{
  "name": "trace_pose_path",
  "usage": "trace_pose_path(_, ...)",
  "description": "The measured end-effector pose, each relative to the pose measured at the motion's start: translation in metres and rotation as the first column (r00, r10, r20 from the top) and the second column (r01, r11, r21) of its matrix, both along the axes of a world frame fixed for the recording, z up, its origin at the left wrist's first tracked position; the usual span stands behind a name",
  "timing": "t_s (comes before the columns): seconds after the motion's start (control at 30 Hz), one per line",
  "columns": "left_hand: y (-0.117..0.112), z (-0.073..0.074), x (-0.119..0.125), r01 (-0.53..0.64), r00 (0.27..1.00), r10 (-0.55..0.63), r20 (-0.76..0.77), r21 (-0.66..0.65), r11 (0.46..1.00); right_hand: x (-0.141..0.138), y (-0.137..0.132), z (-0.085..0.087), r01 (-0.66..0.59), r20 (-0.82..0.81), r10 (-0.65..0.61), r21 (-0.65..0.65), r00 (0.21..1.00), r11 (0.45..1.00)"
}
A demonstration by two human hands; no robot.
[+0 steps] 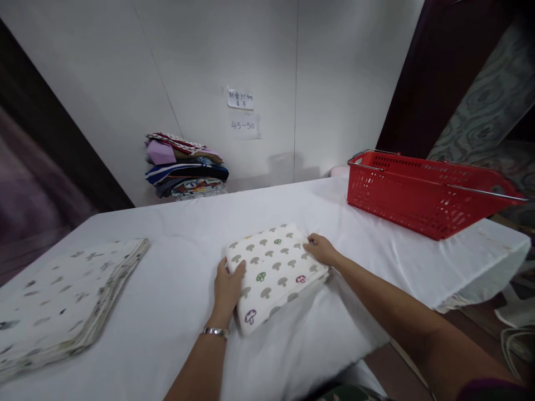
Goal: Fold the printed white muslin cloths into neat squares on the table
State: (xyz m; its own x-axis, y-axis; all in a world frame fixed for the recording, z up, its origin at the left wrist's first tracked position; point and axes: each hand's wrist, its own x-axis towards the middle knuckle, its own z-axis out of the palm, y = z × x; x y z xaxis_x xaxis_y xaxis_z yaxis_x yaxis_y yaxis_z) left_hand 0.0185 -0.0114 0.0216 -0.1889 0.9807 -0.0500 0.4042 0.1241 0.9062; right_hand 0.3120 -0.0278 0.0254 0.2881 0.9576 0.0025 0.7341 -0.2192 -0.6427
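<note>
A folded white cloth with a mushroom print (273,273) is between my two hands, just above or on the white-covered table near its front edge; I cannot tell whether it is lifted. My left hand (228,284) grips its left side, thumb on top and the other fingers along the edge or beneath. At the far right side, my right hand (321,249) pinches the cloth's edge, its fingertips partly hidden. The mushrooms are mostly grey, with a few green, red and purple ones. A second folded white cloth with a leaf-like print (62,301) lies to the left.
A red plastic basket (397,192) with metal handles stands at the table's right back. Behind the table's back edge, a pile of folded fabrics (186,167) rests against the wall. Two paper notes (244,125) are stuck there. The white tablecloth (179,312) hangs over the front edge.
</note>
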Motion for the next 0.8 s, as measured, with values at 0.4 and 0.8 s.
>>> trace_pose_path(0.4,-0.001,-0.002,-0.001,0.013,1.000,-0.013,-0.003,0.013,1.000,0.014,-0.045,0.004,0.057,-0.023,-0.054,0.125,0.998,0.991)
trace_pose_path(0.8,0.004,-0.012,-0.003,-0.006,0.999,0.005,0.038,0.027,1.000,0.001,-0.048,-0.006,0.039,-0.163,-0.025,0.082,0.986,0.996)
